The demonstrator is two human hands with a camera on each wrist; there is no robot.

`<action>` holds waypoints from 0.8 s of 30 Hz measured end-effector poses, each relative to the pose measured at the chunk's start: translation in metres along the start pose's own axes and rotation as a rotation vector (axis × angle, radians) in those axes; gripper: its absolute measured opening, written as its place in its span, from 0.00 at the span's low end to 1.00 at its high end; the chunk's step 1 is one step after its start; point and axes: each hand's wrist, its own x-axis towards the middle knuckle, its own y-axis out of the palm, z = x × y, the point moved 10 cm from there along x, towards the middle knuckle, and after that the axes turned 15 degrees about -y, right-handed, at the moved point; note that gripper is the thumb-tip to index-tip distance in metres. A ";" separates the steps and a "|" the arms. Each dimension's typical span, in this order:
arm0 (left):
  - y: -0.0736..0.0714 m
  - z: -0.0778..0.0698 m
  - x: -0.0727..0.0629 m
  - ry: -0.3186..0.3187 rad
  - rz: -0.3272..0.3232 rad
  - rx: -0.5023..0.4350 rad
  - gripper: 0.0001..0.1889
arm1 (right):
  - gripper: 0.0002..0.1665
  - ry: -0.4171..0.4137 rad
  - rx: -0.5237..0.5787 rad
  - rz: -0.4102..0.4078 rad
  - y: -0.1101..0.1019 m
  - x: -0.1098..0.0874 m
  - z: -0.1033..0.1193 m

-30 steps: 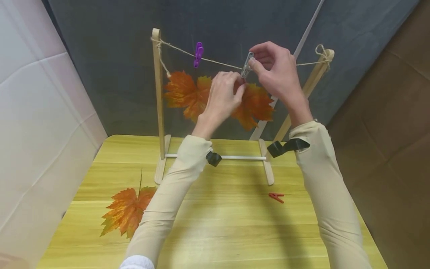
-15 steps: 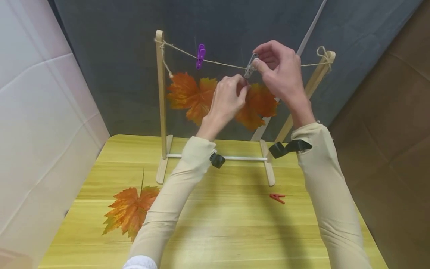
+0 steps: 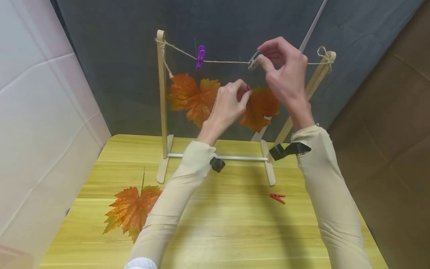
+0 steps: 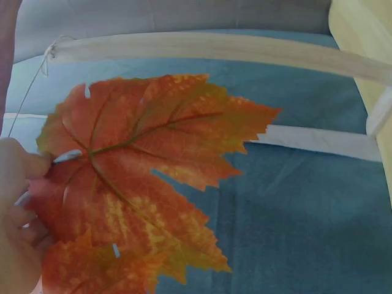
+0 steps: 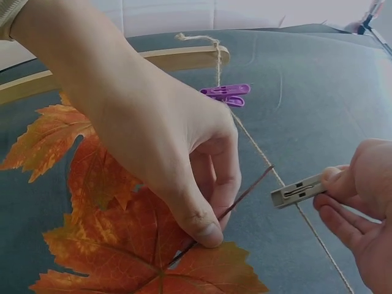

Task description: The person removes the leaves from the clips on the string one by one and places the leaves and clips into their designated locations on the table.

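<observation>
My left hand (image 3: 230,104) pinches the stem (image 5: 248,193) of an orange maple leaf (image 4: 135,147) between thumb and fingers, below the string (image 3: 225,61). In the right wrist view the stem's tip reaches up to the string. My right hand (image 3: 285,69) pinches a grey clothespin (image 5: 297,191) by its handle end, and its jaws lie at the string, beside the stem tip. Whether those jaws grip the string, I cannot tell. Left along the string, a purple clothespin (image 3: 200,58) holds another orange leaf (image 3: 191,97), partly behind my left hand.
Two wooden posts (image 3: 162,93) joined by a white rod (image 3: 245,158) carry the string. A third leaf (image 3: 131,211) lies at left on the wooden table (image 3: 215,231), partly under my left forearm. A red clothespin (image 3: 277,198) lies at right. A dark backdrop (image 3: 127,74) stands behind.
My left hand has moved slightly down and away from the grey clothespin with the leaf. My right hand has shifted a little up and right with the clothespin, and the string now runs straighter.
</observation>
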 end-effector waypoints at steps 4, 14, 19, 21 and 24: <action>0.001 -0.003 -0.008 0.048 0.004 -0.019 0.08 | 0.08 -0.012 0.027 -0.056 -0.003 0.000 0.001; 0.002 -0.013 -0.025 0.132 0.004 -0.018 0.06 | 0.11 -0.009 0.145 -0.136 -0.009 -0.007 0.003; 0.002 -0.022 -0.037 0.193 -0.001 -0.015 0.06 | 0.14 -0.050 0.220 -0.189 -0.014 -0.014 0.004; 0.003 -0.023 -0.042 0.211 -0.003 -0.009 0.06 | 0.15 -0.059 0.237 -0.203 -0.016 -0.017 0.003; 0.003 -0.024 -0.050 0.228 -0.013 -0.002 0.06 | 0.17 -0.031 0.250 -0.216 -0.018 -0.022 -0.001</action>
